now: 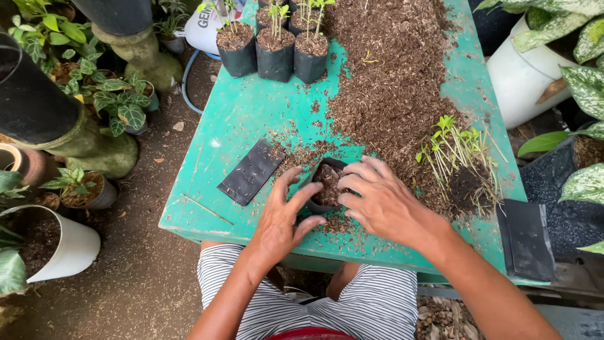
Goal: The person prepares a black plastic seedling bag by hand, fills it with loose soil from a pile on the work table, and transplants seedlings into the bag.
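Observation:
A small black grow bag (324, 182) partly filled with brown soil stands near the front edge of the green table (251, 113). My left hand (282, 217) cups the bag's left side, thumb and fingers around it. My right hand (377, 200) rests on the bag's right rim, fingers curled over the soil. A flat empty black bag (250, 172) lies just left of my left hand. A bundle of green seedlings (456, 154) lies on the soil to the right of my right hand.
A big heap of brown potting mix (393, 75) covers the table's middle and back. Three filled black bags with seedlings (275, 47) stand at the back. More flat black bags (525, 236) lie at the front right corner. White pots (60, 249) and leafy plants surround the table.

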